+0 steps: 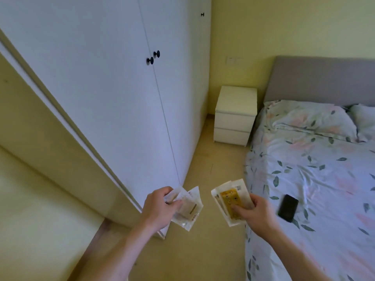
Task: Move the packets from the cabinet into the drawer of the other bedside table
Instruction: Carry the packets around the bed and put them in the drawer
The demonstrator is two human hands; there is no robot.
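Two bunches of flat packets, one per hand. My left hand has fingers and thumb curled round a fan of clear plastic packets with pale beige contents, thumb pressed on top. My right hand pinches a second fan of white-edged packets, the front one showing a yellow card with small round dots; thumb on the front, fingers behind. Both bunches are in the air above the beige floor, in the aisle between wardrobe and bed, apart from each other.

Tall white wardrobe with round black knobs along the left, doors closed. White two-drawer bedside table stands at the far end of the aisle against the pale yellow wall, just beside the bed's head corner; both its drawers look closed. Bed with floral leaf-print sheet fills the right side, grey padded headboard behind it, pillow in matching print at the far right edge. Black phone lies flat on the sheet near the bed's left edge, close to my right hand, slightly blurred. Packet print too small to read.
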